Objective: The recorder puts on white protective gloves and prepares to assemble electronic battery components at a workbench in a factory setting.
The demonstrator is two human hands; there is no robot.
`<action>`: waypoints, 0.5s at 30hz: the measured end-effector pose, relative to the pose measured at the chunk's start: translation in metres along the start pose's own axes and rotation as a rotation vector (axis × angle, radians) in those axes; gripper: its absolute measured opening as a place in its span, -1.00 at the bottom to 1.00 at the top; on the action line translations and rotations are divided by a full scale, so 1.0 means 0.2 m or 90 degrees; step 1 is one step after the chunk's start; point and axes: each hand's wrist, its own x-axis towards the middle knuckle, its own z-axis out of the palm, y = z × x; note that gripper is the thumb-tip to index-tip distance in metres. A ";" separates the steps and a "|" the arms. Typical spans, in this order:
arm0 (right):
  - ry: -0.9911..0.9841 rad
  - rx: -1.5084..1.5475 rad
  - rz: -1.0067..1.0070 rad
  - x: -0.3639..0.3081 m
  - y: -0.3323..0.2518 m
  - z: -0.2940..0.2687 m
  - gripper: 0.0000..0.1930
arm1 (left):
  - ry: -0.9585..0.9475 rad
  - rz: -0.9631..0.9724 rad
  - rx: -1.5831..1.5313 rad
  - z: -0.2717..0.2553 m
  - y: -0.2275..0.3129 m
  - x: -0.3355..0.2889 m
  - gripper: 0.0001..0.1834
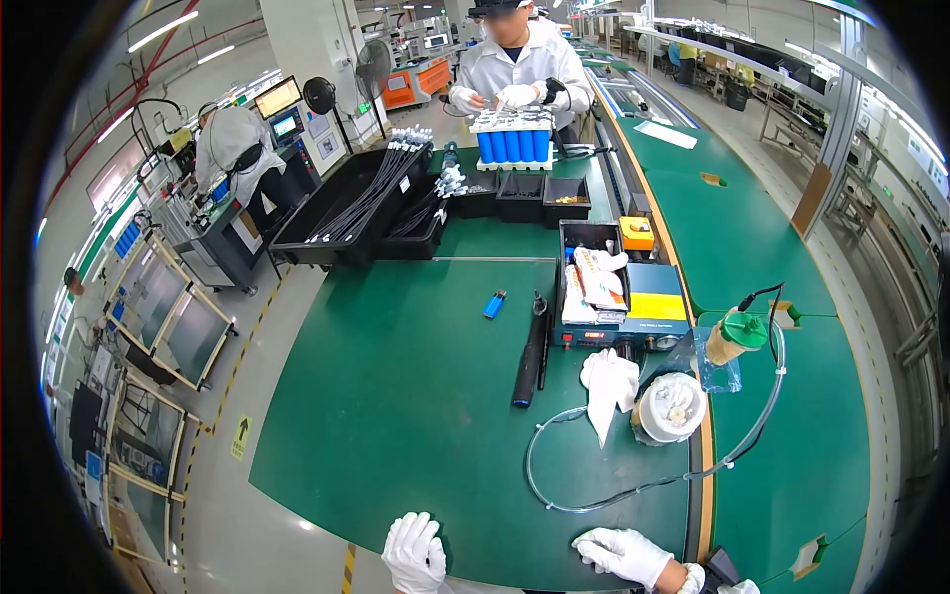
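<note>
Grip of my left hand (415, 554) loosely bent, nothing visible inside; right hand's (623, 556), cannot tell. Possible hazard: reaching arm snags looped hose (690, 476), toppling green-capped bottle (732, 342).

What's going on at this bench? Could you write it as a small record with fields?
Left hand: white-gloved, fingers loosely bent, nothing visible in it
Right hand: white-gloved, nearest the looped tube; grip unclear
Bench: green-topped
Mid-bench: blue lighter-like item, black handheld tool
Right side: white-topped container, crumpled white cloth
Far end: co-worker behind blue cylinders
</note>
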 end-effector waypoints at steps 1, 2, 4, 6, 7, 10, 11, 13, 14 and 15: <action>-0.001 0.003 0.001 0.00 0.00 0.00 -0.61 | 0.004 0.002 -0.005 0.00 0.00 0.00 -0.76; -0.002 0.006 0.004 0.00 0.00 0.00 -0.61 | 0.007 0.003 -0.010 0.00 0.00 0.00 -0.77; -0.003 0.006 0.005 0.00 0.01 0.00 -0.60 | 0.009 0.004 -0.015 0.01 0.00 0.00 -0.77; -0.001 0.006 0.004 0.00 0.00 0.00 -0.60 | 0.013 0.007 -0.018 0.01 0.00 0.00 -0.78; 0.001 0.007 0.008 0.00 0.00 0.00 -0.60 | 0.011 0.012 -0.011 0.01 -0.01 0.00 -0.78; 0.007 0.003 0.010 -0.01 -0.02 0.01 -0.59 | 0.013 0.012 -0.008 0.00 -0.02 -0.01 -0.78; 0.006 0.006 0.009 0.00 -0.02 0.01 -0.59 | 0.009 0.010 -0.009 0.00 -0.02 -0.01 -0.78; 0.005 0.001 0.009 0.00 -0.02 0.01 -0.58 | 0.009 0.008 -0.012 0.00 -0.01 0.00 -0.78; 0.003 -0.005 0.009 0.00 -0.01 0.01 -0.58 | 0.008 0.005 -0.015 0.00 -0.01 0.00 -0.78; 0.002 -0.005 0.010 0.00 -0.02 0.01 -0.58 | 0.008 0.005 -0.015 0.00 -0.01 0.00 -0.78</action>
